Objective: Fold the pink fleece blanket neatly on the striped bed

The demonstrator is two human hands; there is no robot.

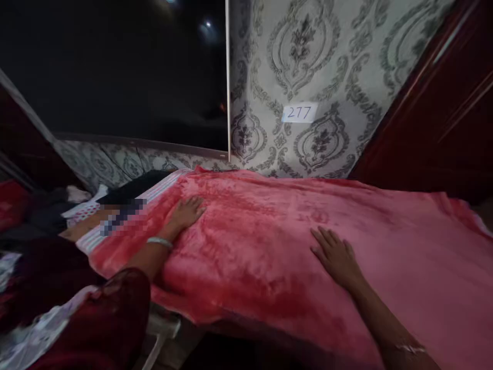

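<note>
A red and pink plush blanket point(246, 236) lies spread out before me, with a pale striped band along its left edge. Flat on its left part rests my left hand point(188, 211), fingers together and stretched out, a bangle on the wrist. My right hand point(336, 256) lies palm down further right, its fingers extended and slightly spread. Neither hand grips the cloth. The pile shows darker red patches around the left hand and along the near side. Whatever bears the blanket is mostly hidden beneath it.
Behind the blanket, a large dark television screen point(127, 77) stands against patterned wallpaper point(304, 51). A paper label point(299, 112) reading 277 is stuck there. Dark red wooden furniture point(435, 103) rises at right. Piled cloth point(34, 216) lies at left, and a pale frame point(159, 334) shows below.
</note>
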